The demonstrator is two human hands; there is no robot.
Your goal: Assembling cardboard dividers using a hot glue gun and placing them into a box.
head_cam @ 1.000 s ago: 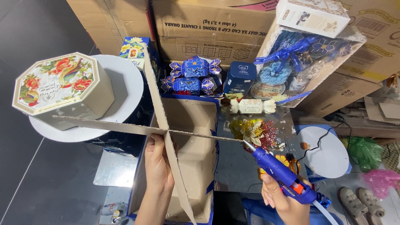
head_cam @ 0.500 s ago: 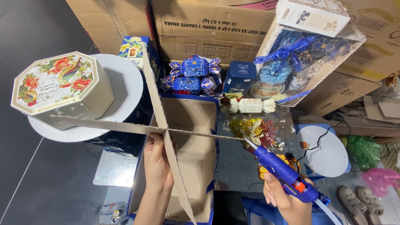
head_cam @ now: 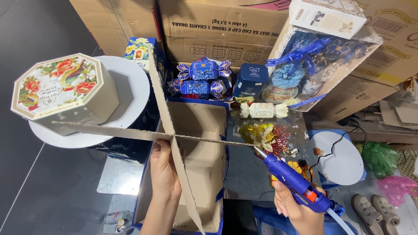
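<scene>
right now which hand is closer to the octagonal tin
Left. The left hand grips the crossed cardboard divider just right of and below the octagonal tin. The right hand holds the glue gun much farther right, beyond the divider.

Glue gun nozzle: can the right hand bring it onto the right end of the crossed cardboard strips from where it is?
Probably yes. The right hand holds the blue glue gun with its nozzle already at the cardboard cross's right tip, and nothing lies between them. The left hand holds the cross near its centre.
</scene>
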